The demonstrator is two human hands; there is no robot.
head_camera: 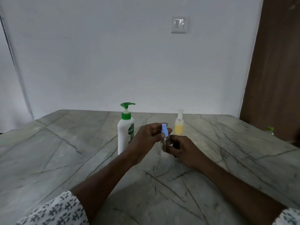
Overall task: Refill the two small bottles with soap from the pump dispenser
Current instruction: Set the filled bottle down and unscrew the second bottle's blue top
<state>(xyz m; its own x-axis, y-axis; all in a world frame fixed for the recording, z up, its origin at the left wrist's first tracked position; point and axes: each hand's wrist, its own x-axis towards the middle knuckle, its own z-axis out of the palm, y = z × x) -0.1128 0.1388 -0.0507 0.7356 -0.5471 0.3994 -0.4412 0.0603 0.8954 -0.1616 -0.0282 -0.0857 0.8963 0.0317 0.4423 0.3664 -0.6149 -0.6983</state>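
A small clear bottle (166,141) with a light blue cap (164,129) is held upright above the table, in the middle of the view. My left hand (146,142) pinches the blue cap from the left. My right hand (181,149) grips the clear body from the right and below. The white pump dispenser (125,132) with a green pump head stands just behind my left hand. A second small bottle (179,125), clear-topped and holding yellow liquid, stands on the table behind my right hand.
The grey veined stone table (65,151) runs back to a white wall. A wooden panel (276,70) rises at the right. A bottle with a green cap (270,129) peeks over the table's right edge.
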